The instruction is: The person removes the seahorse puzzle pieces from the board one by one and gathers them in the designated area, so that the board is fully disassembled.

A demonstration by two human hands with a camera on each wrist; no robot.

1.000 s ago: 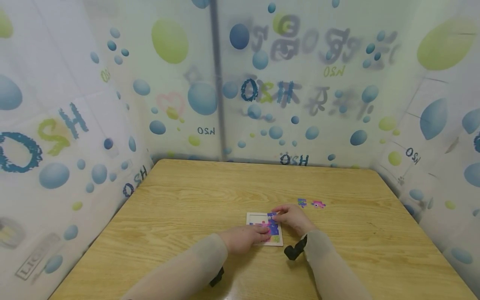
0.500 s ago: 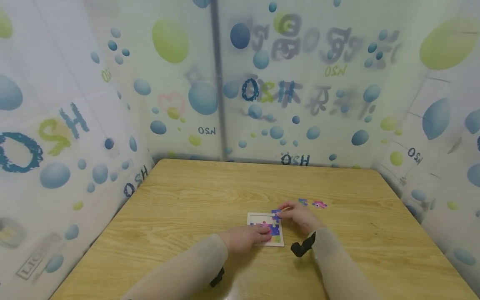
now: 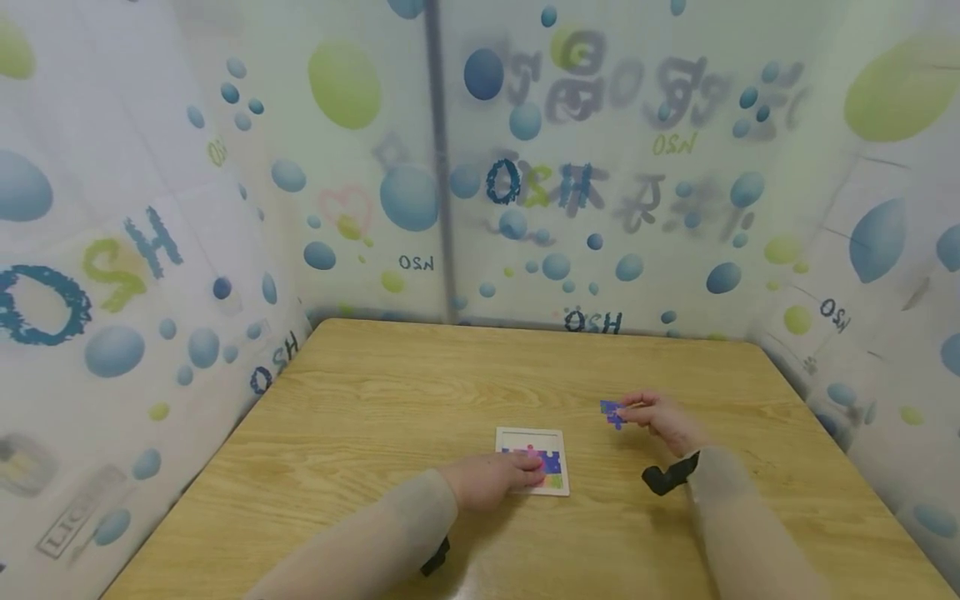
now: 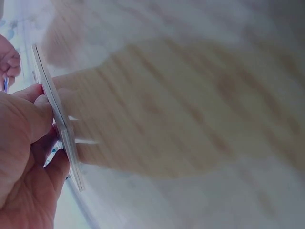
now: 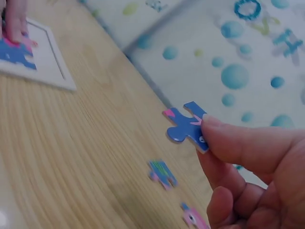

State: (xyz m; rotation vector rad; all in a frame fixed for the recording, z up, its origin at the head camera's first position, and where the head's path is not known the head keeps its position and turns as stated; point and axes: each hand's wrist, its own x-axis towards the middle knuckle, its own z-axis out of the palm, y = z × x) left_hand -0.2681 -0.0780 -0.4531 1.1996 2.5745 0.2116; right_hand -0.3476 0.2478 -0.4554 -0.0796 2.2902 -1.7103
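My right hand [image 3: 667,421] pinches a blue jigsaw piece [image 5: 188,126] with pink marks between thumb and index finger, raised off the table. Below it on the tabletop lie a blue-green jigsaw piece [image 5: 163,172] and a pink one with an eye [image 5: 193,217]. The left hand [image 3: 491,477] rests its fingers on the partly filled jigsaw in its white tray [image 3: 566,483]. Blue, pink and green pieces fill the near part of this tray, and its far strip shows bare white. Seen edge-on in the left wrist view, the tray [image 4: 59,117] has the left fingertips against it.
The wooden table [image 3: 375,375] reaches back to a curtain [image 3: 360,150] printed with blue and green drops, which also hangs at both sides. A dark band [image 3: 670,477] is strapped on the right wrist.
The right hand has lifted the blue jigsaw piece out of the tray's far right corner and carried it right, over by the loose pieces. The left hand has stayed on the jigsaw.
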